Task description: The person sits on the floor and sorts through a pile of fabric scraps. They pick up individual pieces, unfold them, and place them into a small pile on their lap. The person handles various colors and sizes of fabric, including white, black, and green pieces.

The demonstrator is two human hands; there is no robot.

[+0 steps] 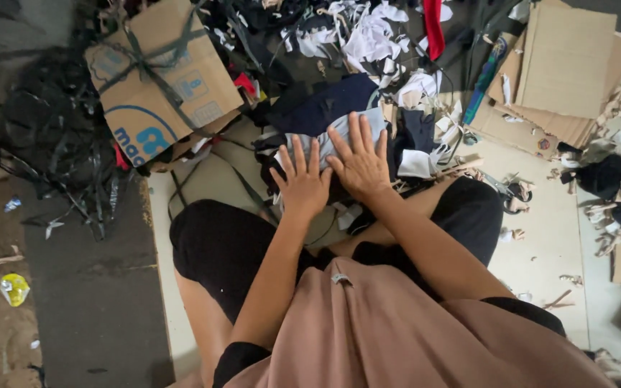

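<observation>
Two hands flat, fingers spread, gripping nothing: left hand (302, 183) and right hand (359, 164) press grey cloth (328, 140), right of cardboard box (161, 75). Cloth looks soft, light, floppy. Best pinch edge or bunch it.

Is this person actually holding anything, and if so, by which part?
Nothing is gripped. Both the left hand and the right hand lie flat, fingers spread, pressing on top of a pile of cloth pieces, over a grey piece.

Grey-blue cloth (339, 140) amid navy, white and black scraps (368, 43); brown cardboard box (159, 75).
</observation>
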